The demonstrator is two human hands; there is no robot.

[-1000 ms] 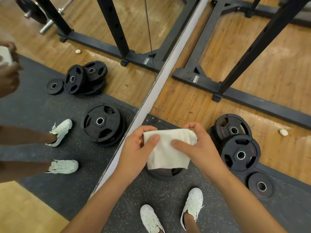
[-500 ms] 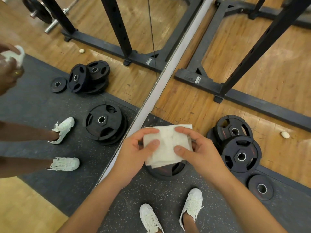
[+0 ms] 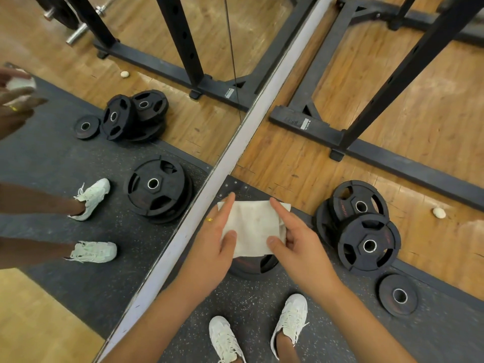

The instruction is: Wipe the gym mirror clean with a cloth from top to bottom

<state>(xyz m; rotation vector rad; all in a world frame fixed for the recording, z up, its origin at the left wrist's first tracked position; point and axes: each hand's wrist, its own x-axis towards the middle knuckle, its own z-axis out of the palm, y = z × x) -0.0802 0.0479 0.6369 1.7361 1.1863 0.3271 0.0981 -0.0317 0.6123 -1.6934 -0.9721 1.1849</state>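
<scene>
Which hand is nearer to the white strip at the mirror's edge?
Left. The left hand holds the cloth right beside the white strip; the right hand holds the cloth's other side, farther from it.

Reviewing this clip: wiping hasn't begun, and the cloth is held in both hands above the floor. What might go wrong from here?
1. A weight plate lies just ahead of the shoes, with more plates to the right. Stepping along the mirror risks a trip.
2. The cloth, pinched by the left hand and right hand, shows faint brownish marks, so it may smear the glass.
</scene>
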